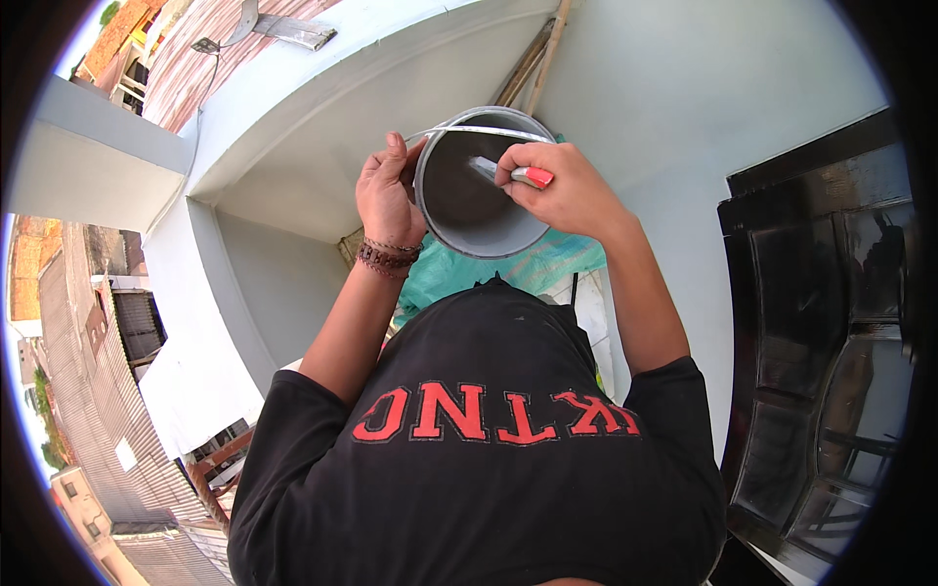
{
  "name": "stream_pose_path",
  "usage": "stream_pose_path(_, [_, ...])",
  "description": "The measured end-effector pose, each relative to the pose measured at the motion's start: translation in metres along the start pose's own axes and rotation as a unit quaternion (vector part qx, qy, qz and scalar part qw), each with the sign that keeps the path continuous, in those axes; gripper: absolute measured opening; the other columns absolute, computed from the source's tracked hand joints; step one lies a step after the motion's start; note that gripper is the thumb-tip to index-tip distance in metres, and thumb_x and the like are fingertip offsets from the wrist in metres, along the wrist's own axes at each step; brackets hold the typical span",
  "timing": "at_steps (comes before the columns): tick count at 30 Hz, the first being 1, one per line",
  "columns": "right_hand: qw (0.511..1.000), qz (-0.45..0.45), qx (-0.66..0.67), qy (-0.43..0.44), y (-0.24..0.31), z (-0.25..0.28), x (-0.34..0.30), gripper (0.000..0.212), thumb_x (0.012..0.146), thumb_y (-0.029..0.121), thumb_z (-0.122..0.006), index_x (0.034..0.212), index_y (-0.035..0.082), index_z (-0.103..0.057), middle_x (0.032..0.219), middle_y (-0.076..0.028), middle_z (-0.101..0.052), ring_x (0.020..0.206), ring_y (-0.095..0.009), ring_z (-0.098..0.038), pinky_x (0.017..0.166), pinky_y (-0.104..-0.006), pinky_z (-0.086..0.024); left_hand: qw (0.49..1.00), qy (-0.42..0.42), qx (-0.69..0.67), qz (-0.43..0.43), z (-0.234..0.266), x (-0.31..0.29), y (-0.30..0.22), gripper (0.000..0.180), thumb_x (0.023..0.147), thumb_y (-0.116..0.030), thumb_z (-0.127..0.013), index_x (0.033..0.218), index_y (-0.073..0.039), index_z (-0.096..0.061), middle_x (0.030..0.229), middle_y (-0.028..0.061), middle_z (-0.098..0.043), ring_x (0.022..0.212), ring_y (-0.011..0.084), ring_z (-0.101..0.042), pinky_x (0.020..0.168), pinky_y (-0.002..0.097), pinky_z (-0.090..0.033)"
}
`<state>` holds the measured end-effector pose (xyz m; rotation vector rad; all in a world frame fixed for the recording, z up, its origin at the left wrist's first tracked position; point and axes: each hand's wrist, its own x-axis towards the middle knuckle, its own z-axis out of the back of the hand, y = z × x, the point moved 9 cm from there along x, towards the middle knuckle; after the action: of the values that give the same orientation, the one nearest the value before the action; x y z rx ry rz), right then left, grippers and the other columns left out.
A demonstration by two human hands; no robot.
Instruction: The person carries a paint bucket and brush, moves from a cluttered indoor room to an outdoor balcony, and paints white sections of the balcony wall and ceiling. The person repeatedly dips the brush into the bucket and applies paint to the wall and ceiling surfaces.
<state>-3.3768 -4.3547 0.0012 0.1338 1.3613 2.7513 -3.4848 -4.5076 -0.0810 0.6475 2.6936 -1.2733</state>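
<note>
A grey bucket [498,234] faces me with its round mouth, its inside dark grey. Its thin white carrying handle [479,129] arches across the far part of the opening. My left hand [389,190] is against the bucket's left side, thumb up, the other fingers partly hidden behind the wall as it steadies the bucket. Over the mouth, my right hand [562,186] grips a small flat-ended tool [533,177] with a red and grey handle. Its pale end points left into the bucket; I cannot tell whether it touches the inner wall.
Green plastic sheeting [445,272] lies beneath and around the bucket. Wooden poles [532,68] lean in the corner beyond it. A dark glossy door [811,332] stands at the right by a pale wall [674,117]. Left, past a white ledge [210,293], are corrugated roofs [98,361].
</note>
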Motion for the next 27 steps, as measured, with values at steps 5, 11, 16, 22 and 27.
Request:
stream_pose_path(5, [0.990, -0.001, -0.092, 0.105, 0.003, -0.032, 0.013, 0.022, 0.076, -0.001, -0.055, 0.090, 0.006, -0.070, 0.086, -0.014, -0.069, 0.080, -0.029, -0.065, 0.073, -0.0383, -0.050, 0.999, 0.006, -0.012, -0.035, 0.006, -0.009, -0.015, 0.029, 0.093, -0.028, -0.065, 0.086, -0.003, -0.052, 0.095, 0.0176, -0.069, 0.086, 0.0207, -0.066, 0.079, 0.0329, -0.053])
stream_pose_path(11, [0.958, -0.057, -0.134, 0.247, -0.013, -0.085, 0.038, 0.032, 0.073, -0.003, -0.055, 0.094, 0.011, -0.074, 0.097, -0.014, -0.070, 0.091, -0.030, -0.065, 0.080, -0.0385, -0.051, 0.998, -0.006, -0.031, -0.045, 0.022, -0.013, -0.026, 0.028, 0.093, -0.027, -0.065, 0.086, -0.003, -0.052, 0.091, 0.0162, -0.069, 0.082, 0.0190, -0.065, 0.076, 0.0309, -0.053])
stream_pose_path(16, [0.944, -0.054, -0.142, 0.293, -0.029, -0.124, 0.048, 0.035, 0.072, -0.002, -0.057, 0.098, 0.014, -0.074, 0.105, -0.014, -0.069, 0.101, -0.030, -0.064, 0.089, -0.0378, -0.051, 0.999, -0.017, -0.001, -0.044, 0.042, -0.017, -0.030, 0.030, 0.097, -0.030, -0.059, 0.083, -0.005, -0.053, 0.106, 0.0221, -0.067, 0.097, 0.0242, -0.063, 0.086, 0.0370, -0.051])
stream_pose_path(22, [0.944, -0.065, -0.147, 0.288, -0.035, -0.145, 0.051, 0.026, 0.074, 0.004, -0.067, 0.097, 0.012, -0.073, 0.103, -0.012, -0.070, 0.099, -0.028, -0.065, 0.087, -0.0369, -0.051, 0.996, -0.037, -0.054, -0.055, 0.064, -0.022, -0.033, 0.027, 0.093, -0.026, -0.065, 0.084, -0.004, -0.051, 0.090, 0.0155, -0.070, 0.081, 0.0183, -0.065, 0.076, 0.0301, -0.052])
stream_pose_path(27, [0.938, -0.061, -0.159, 0.303, -0.051, -0.161, 0.050, 0.025, 0.074, 0.004, -0.066, 0.097, 0.013, -0.073, 0.104, -0.012, -0.070, 0.100, -0.028, -0.065, 0.087, -0.0367, -0.051, 0.996, -0.050, -0.048, -0.056, 0.070, -0.030, -0.034, 0.028, 0.093, -0.027, -0.066, 0.083, -0.005, -0.051, 0.089, 0.0148, -0.070, 0.080, 0.0178, -0.065, 0.077, 0.0302, -0.052])
